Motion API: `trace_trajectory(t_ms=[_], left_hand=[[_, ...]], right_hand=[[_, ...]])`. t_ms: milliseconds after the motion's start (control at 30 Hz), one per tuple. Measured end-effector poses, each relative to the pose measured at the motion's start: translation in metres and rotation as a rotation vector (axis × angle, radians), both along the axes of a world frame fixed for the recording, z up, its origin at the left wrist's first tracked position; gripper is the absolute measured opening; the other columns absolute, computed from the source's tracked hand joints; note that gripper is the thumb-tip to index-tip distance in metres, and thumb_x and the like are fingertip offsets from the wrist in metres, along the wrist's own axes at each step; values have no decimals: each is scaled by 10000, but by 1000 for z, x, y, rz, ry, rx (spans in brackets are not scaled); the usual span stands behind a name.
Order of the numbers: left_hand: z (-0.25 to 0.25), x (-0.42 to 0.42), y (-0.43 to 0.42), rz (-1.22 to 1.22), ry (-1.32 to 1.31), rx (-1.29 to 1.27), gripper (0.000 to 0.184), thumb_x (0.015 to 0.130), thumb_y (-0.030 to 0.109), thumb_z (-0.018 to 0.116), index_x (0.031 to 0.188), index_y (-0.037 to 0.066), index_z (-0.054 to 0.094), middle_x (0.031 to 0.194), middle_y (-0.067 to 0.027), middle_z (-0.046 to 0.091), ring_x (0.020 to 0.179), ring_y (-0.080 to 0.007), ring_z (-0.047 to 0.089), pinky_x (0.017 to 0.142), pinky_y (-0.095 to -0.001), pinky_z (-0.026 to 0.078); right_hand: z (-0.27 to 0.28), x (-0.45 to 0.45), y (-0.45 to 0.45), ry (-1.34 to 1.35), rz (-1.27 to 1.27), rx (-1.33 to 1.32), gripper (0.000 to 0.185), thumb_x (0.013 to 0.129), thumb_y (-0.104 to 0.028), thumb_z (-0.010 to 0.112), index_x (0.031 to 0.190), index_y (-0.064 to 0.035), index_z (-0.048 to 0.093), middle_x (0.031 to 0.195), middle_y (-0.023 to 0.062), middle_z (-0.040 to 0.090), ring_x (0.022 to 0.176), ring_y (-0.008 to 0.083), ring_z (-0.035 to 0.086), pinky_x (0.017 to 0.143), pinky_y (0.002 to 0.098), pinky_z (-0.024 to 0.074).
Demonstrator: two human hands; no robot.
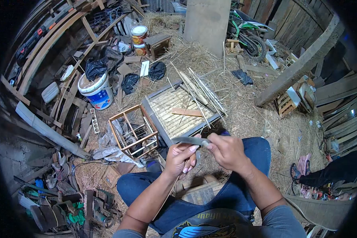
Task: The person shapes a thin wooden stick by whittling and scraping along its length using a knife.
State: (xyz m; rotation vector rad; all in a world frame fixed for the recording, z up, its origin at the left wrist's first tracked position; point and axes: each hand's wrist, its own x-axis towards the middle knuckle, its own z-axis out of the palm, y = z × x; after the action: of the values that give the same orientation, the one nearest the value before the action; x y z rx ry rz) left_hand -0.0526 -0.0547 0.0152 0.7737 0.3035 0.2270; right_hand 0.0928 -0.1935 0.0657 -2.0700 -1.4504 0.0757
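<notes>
My right hand (227, 152) is closed around the handle of a knife (187, 140), its blade pointing left across the fingers of my other hand. My left hand (181, 159) pinches a thin stick (168, 198), which runs down from the fingers toward my lap. Much of the stick is hidden by the hand and forearm. Both hands are close together above my knees. Just beyond them lies a slatted panel with a grey frame (147, 108), carrying a bundle of split sticks (196, 89) and a flat reddish wood strip (186, 112).
A small wooden-framed cage (123, 115) stands left of the panel. Farther left is a white-and-blue bucket (103, 97). A slanting post (297, 63) rises at the right, and a motorbike (252, 39) is at the back. Another person's leg (333, 170) shows at the right edge.
</notes>
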Motion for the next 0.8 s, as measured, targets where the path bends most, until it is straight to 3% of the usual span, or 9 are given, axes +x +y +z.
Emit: trace_trajectory(t_ms=[133,267,467,533,567,733,800], left_hand=[[4,0,-4,4,-11,-40,349,975,137,568,1263,-59,576,576,-55,580,342,-49,380,358,-200,328],[3,2,-4,-40,27,-3,321,981,115,539,1256,-44,585,523,-48,529,319,-68,372,347,-224,356],[-2,0,-2,-24,-30,-13,394,983,96,540,1364,0,521,591,-54,591,345,-40,378,354,-196,333],[-4,0,-6,-46,-22,2,385,984,101,541,1358,12,532,593,-57,594,346,-40,385,354,-191,331],[-6,2,-7,-66,-14,-2,380,986,105,537,1357,21,538,592,-52,591,350,-41,393,353,-188,330],[2,5,-10,-90,39,-7,389,996,131,536,1368,20,523,611,-50,593,358,-46,400,376,-194,347],[2,5,-8,-83,56,-4,393,1000,140,535,1374,20,517,618,-50,594,360,-49,402,385,-197,355]], right_hand=[[4,19,-4,12,-147,-26,226,959,-333,544,860,-133,571,651,88,623,576,330,626,470,447,434],[6,-3,-5,9,-5,1,217,963,-343,537,875,-150,582,656,101,630,573,330,627,471,456,435],[4,25,-1,54,-161,-55,237,981,-330,531,912,-118,612,654,126,616,578,333,629,493,434,448],[0,31,-2,386,-169,83,262,994,-317,537,960,-73,626,695,107,623,625,226,638,567,349,472],[-10,30,5,627,-94,243,245,975,-276,597,973,-33,632,774,52,619,736,110,580,677,277,463],[-15,27,26,894,-32,318,206,935,-225,670,902,-25,632,822,-11,590,786,71,526,726,255,448],[-11,43,31,966,-179,279,203,933,-215,668,897,-19,631,804,-26,586,782,72,528,721,265,450]])
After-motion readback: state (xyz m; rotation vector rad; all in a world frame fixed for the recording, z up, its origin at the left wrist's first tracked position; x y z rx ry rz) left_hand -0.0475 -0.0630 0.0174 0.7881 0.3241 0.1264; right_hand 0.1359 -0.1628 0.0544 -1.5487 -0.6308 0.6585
